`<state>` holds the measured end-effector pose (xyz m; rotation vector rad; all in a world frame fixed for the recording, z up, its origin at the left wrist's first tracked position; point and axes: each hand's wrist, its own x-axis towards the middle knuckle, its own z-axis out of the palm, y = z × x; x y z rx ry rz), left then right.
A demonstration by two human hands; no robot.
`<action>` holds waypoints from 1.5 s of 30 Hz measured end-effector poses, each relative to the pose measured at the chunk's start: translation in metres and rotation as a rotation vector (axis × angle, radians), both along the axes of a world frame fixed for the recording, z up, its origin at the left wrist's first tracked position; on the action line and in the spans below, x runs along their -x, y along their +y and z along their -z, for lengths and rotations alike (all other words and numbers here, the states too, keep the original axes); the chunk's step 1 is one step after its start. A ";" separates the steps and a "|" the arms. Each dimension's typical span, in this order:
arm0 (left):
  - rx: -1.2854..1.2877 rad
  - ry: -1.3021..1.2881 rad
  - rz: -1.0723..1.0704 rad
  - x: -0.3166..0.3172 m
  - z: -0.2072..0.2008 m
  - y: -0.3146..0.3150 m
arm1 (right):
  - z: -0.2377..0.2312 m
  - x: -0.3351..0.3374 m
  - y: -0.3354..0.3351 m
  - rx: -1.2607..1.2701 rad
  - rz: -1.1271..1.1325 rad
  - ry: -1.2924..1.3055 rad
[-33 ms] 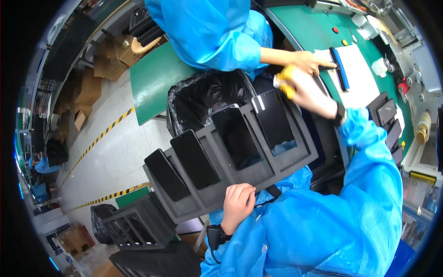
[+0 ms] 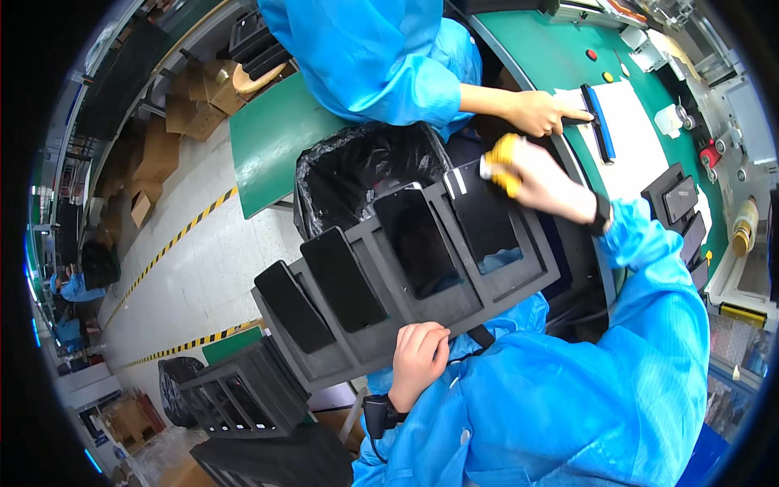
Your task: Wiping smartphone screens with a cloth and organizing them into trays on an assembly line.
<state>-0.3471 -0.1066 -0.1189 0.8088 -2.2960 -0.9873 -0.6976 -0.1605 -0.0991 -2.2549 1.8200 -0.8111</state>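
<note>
A dark grey compartment tray [image 2: 503,284] slants across the middle, with several black phones lying in its slots, among them the left phone [image 2: 294,307]. My left hand [image 2: 419,357] is closed on the tray's near edge, fingers curled at the rim. Over the tray's far right end, my right hand [image 2: 545,180] grips a yellow thing with a white end [image 2: 506,165], whose kind I cannot make out. Its white end is near the top of the rightmost phone [image 2: 480,213], which has white strips at its upper corner; I cannot tell whether they touch.
A co-worker's hand [image 2: 539,112] reaches over a green bench [image 2: 535,49] to a blue-and-black bar [image 2: 599,126] on white paper. Behind the tray stands a bin lined with a black bag [image 2: 324,166]. More trays [image 2: 243,398] are stacked at lower left; several phones lie at right.
My right hand has moved left and slightly nearer with the yellow thing, bringing it over the rightmost phone. My left hand and the tray stay in place.
</note>
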 end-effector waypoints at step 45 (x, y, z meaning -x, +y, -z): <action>-0.096 0.060 -0.084 -0.075 -0.003 -0.013 | -0.004 -0.177 -0.139 -0.003 -0.327 0.076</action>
